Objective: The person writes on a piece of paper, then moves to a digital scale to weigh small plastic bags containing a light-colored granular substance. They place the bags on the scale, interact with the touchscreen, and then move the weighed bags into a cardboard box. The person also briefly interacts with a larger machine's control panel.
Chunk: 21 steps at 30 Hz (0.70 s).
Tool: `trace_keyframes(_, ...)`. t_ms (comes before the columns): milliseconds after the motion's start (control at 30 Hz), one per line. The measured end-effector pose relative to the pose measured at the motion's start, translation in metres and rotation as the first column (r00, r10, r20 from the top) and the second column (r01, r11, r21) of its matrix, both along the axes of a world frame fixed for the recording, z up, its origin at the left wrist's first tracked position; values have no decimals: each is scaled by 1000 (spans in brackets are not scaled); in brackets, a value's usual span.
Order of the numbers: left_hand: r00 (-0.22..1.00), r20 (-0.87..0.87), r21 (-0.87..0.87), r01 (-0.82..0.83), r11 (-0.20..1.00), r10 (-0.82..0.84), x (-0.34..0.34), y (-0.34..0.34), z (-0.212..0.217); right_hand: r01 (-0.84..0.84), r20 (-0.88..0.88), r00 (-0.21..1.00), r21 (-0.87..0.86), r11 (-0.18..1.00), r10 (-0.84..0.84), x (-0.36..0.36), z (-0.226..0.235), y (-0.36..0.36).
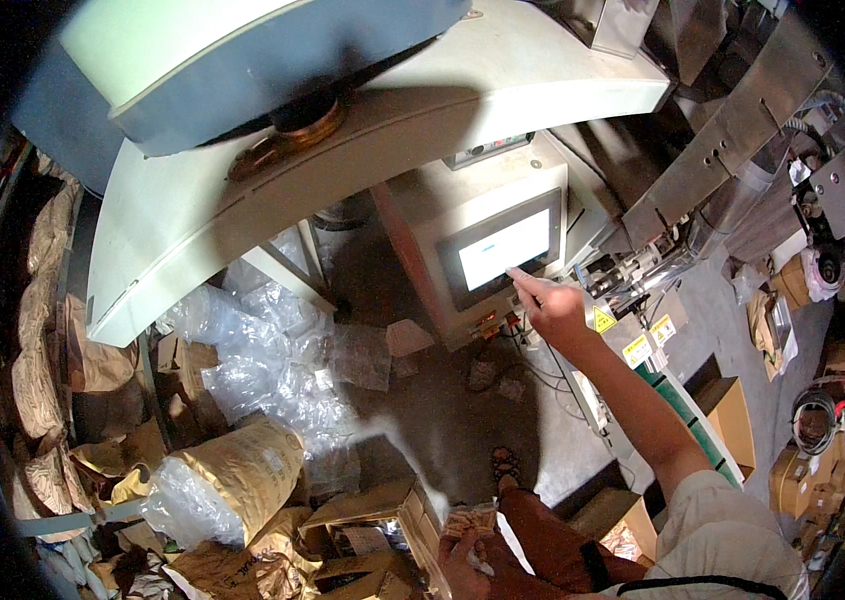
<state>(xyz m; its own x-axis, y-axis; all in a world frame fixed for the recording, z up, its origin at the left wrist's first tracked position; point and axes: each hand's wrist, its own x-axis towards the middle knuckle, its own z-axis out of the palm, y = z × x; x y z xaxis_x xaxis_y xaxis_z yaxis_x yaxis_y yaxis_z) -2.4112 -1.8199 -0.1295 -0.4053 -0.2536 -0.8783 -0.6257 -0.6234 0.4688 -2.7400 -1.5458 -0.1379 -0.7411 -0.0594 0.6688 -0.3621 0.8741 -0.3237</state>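
My right hand (550, 308) reaches up to a control panel with a lit touchscreen (505, 250). Its index finger is stretched out, with the tip at the screen's lower edge, and the other fingers are curled; it holds nothing. The panel sits in a pale machine housing (448, 205). Low in the picture, close to my body, my left hand (463, 565) is closed around a small packet (473, 520) with brownish-pink contents. What exactly is inside it is too small to tell.
A large curved white machine frame (383, 150) arches overhead. Clear plastic bags (283, 360) and a brown paper sack (243, 465) pile up at left. To the right stand a green conveyor belt (688, 425), warning labels (637, 350) and cardboard boxes (728, 420). An open carton (383, 520) lies near my legs.
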Motion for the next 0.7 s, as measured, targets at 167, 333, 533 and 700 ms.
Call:
trace_keyframes(167,1000,-2,9,1,1000,-1,2,1,-3,18,41,999,1,1000,-18,-5,-7,-2)
trace_keyframes(333,1000,-2,12,0,1000,0,1,2,-5,51,144,988,-14,999,-48,-2,1,-2)
trace_keyframes(533,1000,-9,14,-7,1000,7,-1,0,-5,145,257,957,-27,989,-133,-1,10,9)
trace_keyframes(700,1000,-19,36,-17,999,18,-5,1,-4,183,346,922,2,983,-173,-1,15,10)
